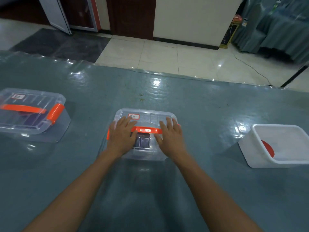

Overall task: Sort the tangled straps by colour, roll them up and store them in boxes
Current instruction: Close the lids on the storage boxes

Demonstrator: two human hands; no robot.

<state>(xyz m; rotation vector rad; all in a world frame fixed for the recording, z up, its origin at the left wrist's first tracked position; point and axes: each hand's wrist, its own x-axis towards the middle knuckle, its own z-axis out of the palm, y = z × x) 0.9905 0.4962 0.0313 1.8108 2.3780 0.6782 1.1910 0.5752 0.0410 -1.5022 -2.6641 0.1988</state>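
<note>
Pressing flat on the lid of the centre box (pixel 151 117), left hand (pixel 121 136) and right hand (pixel 170 137) keep fingers straight; dark straps (pixel 142 142) inside. Advise even pressure until both orange latches catch.

The left forearm (pixel 75 190) and the right forearm (pixel 215 190) are bare and reach forward, drawing a little closer together toward the wrists. The left hand (pixel 121 136) lies palm down with fingers straight and slightly spread (its thumb points inward). The right hand (pixel 170 137) mirrors it nearby, flat, gripping nothing.
</note>
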